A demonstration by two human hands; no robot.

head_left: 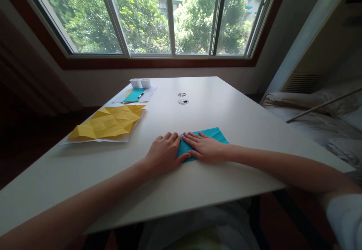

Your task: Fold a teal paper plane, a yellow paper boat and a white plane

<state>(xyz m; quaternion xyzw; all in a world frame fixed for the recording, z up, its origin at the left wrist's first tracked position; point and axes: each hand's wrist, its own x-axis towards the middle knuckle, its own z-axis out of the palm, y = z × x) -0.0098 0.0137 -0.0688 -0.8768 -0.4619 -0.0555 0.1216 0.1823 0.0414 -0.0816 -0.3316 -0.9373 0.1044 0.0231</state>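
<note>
A folded sheet of turquoise paper lies on the white table in front of me, with crease lines showing at its right part. My right hand rests flat on top of it, fingers stretched toward the left. At the paper's left edge is my left hand, palm down with fingers slightly bent; its thumb reaches over the lower edge of the paper, close to the right thumb. Both hands partly cover the sheet.
Creased yellow paper lies on a white sheet at the left. Behind it are turquoise paper, a pen and two small white boxes. Two small round items lie mid-table. A window stands beyond.
</note>
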